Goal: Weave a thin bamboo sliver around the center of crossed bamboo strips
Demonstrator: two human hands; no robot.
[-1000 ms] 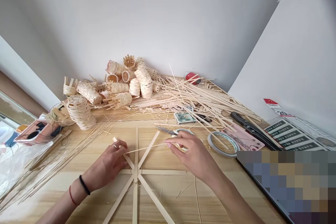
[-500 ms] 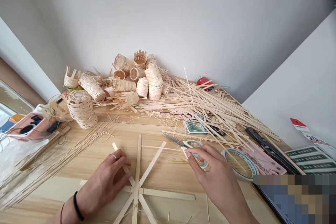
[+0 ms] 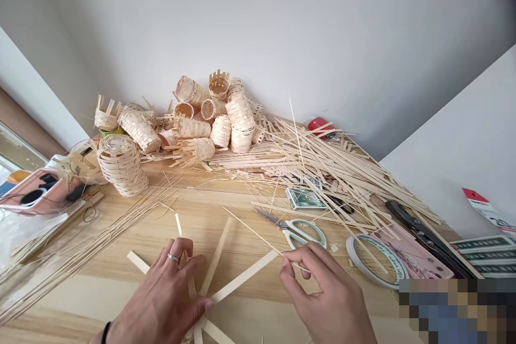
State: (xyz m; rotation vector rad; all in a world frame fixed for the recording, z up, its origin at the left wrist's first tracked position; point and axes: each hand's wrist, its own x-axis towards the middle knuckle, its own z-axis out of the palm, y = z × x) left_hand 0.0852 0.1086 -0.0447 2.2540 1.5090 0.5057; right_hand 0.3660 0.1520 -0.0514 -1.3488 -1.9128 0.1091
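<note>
Pale bamboo strip star (image 3: 242, 277) under the open, spread left hand (image 3: 159, 301), thin bamboo splint (image 3: 258, 234) pinched in the right hand (image 3: 324, 295), print on the red-topped tag (image 3: 481, 204) at far right too small to read.

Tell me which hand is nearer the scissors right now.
Right. The right hand, pinching a thin bamboo strand, is just below the scissors, apparently not touching them. The left hand is far to their left, on the crossed bamboo strips.
</note>
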